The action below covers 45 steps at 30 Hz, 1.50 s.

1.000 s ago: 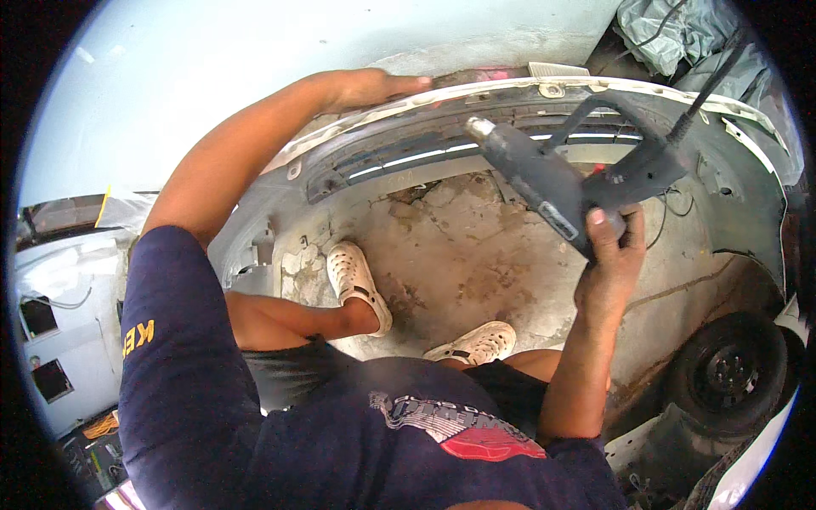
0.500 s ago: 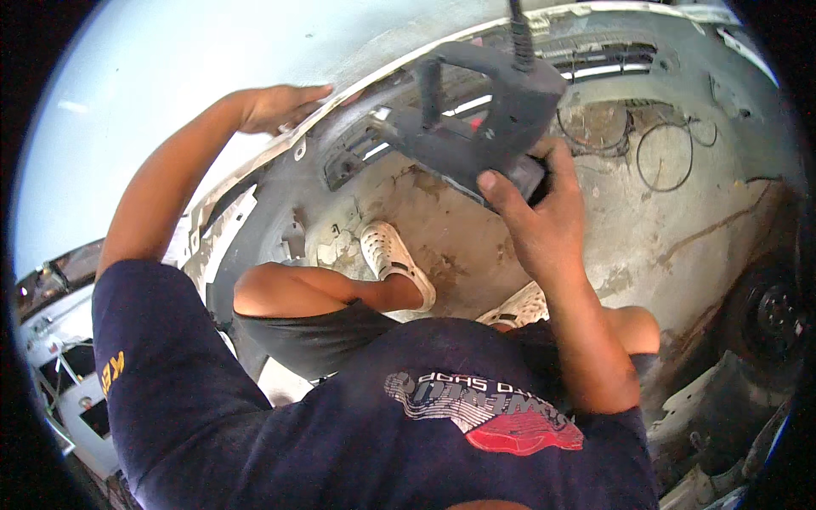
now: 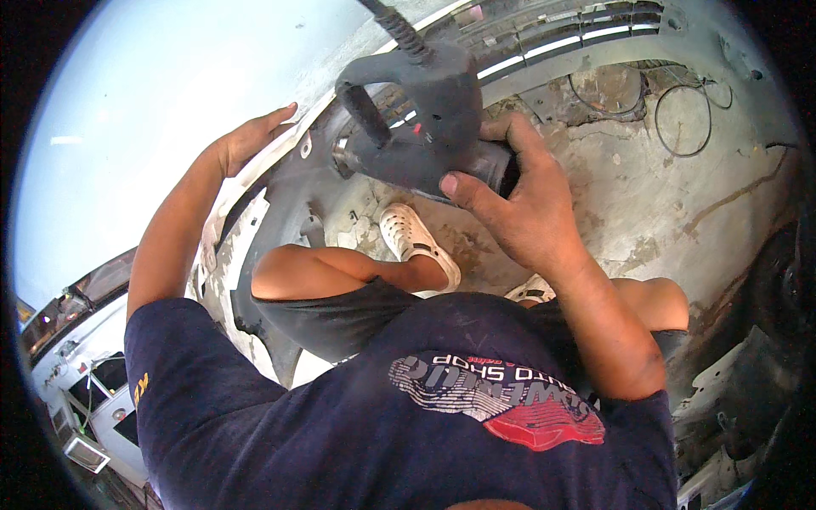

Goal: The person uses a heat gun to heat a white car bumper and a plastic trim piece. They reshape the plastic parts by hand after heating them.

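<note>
My right hand [image 3: 531,191] is closed around the rear end of a dark, dusty heat gun [image 3: 433,110]. The gun's handle points up with a cord coming off it, and its metal nozzle faces left. My left hand [image 3: 251,140] lies with fingers stretched out against a pale, light-blue panel [image 3: 187,76], close to its whitish edge. That edge belongs to a large curved bumper [image 3: 246,178] with tabs and holes, seen from its inner side. The nozzle is near this edge, below and right of my left fingertips. Part of the left fingers is hard to make out.
Slotted grille openings [image 3: 578,38] run along the bumper's far side. A thin looped cable [image 3: 684,123] lies on the stained concrete floor [image 3: 633,195]. My white clog [image 3: 412,242] stands inside the bumper's curve. Dark parts, including a round wheel-like one [image 3: 782,272], are at the right.
My right hand has brought the heat gun leftward, nearer the bumper's edge. My left hand has shifted slightly left and down along the panel. The whole view has also shifted a little.
</note>
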### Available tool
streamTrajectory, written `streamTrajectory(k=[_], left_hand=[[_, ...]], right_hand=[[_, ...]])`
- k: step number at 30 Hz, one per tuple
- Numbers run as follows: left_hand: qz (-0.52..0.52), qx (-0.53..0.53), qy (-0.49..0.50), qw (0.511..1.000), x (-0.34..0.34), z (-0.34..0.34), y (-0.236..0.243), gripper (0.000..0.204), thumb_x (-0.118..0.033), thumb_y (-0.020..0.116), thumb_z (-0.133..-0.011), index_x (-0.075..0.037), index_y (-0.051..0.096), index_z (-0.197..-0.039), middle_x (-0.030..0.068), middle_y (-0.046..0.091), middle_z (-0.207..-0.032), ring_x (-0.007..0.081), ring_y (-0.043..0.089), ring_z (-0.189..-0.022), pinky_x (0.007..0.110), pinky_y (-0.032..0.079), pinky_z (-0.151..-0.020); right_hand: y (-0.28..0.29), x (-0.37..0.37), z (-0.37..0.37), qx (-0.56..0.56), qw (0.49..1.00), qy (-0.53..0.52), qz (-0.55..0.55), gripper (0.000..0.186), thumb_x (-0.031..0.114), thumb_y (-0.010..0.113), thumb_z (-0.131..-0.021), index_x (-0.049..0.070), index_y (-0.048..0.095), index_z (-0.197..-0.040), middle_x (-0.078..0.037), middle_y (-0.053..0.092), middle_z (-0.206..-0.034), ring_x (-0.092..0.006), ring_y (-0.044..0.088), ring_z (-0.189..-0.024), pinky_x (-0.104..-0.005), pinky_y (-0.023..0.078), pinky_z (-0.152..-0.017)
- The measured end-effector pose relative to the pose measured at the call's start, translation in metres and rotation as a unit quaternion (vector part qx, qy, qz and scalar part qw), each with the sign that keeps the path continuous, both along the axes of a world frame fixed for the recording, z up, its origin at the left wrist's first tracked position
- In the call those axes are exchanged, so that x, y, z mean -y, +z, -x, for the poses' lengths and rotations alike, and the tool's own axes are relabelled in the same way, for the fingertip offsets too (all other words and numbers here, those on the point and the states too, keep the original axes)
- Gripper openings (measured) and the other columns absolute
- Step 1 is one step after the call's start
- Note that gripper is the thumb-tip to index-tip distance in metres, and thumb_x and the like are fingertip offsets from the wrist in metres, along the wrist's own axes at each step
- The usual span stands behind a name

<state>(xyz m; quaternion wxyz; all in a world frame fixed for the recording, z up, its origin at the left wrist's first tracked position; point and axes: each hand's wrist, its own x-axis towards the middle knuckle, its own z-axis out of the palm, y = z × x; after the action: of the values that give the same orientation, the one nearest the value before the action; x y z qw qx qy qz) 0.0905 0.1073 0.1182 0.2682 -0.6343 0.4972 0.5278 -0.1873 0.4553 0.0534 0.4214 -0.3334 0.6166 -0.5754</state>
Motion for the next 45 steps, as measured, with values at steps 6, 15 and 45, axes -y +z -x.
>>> streamTrajectory(k=[6,15,45], left_hand=[[0.142,0.018,-0.022,0.989,-0.003,-0.009,-0.002,0.081,-0.069,0.051,-0.11,-0.008,0.051,-0.163,0.006,0.071,-0.14,0.012,0.064,-0.082,0.034,0.061,-0.087],[0.098,0.02,0.06,0.993,-0.023,-0.02,0.033,0.067,-0.065,0.048,-0.113,-0.008,0.069,-0.141,0.0083,0.075,-0.098,0.0134,0.062,-0.066,0.033,0.058,-0.065],[0.127,0.055,-0.007,0.99,-0.037,-0.018,0.0,0.063,-0.056,0.069,-0.107,-0.001,0.076,-0.136,0.0132,0.08,-0.109,0.0178,0.073,-0.086,0.034,0.06,-0.08]], right_hand=[[0.002,0.009,0.001,-0.015,1.0,0.011,0.01,0.055,0.034,0.093,-0.084,0.001,0.064,-0.117,-0.024,0.076,-0.103,-0.0393,0.078,-0.097,-0.0472,0.059,-0.087],[0.001,0.023,0.002,0.006,0.999,0.05,0.011,0.055,0.031,0.093,-0.084,0.002,0.066,-0.122,-0.024,0.077,-0.098,-0.0379,0.079,-0.092,-0.0466,0.06,-0.086],[-0.003,0.027,0.005,-0.026,0.999,0.033,0.007,0.052,0.034,0.092,-0.085,0.004,0.065,-0.118,-0.023,0.075,-0.103,-0.0443,0.075,-0.1,-0.0496,0.058,-0.089]])
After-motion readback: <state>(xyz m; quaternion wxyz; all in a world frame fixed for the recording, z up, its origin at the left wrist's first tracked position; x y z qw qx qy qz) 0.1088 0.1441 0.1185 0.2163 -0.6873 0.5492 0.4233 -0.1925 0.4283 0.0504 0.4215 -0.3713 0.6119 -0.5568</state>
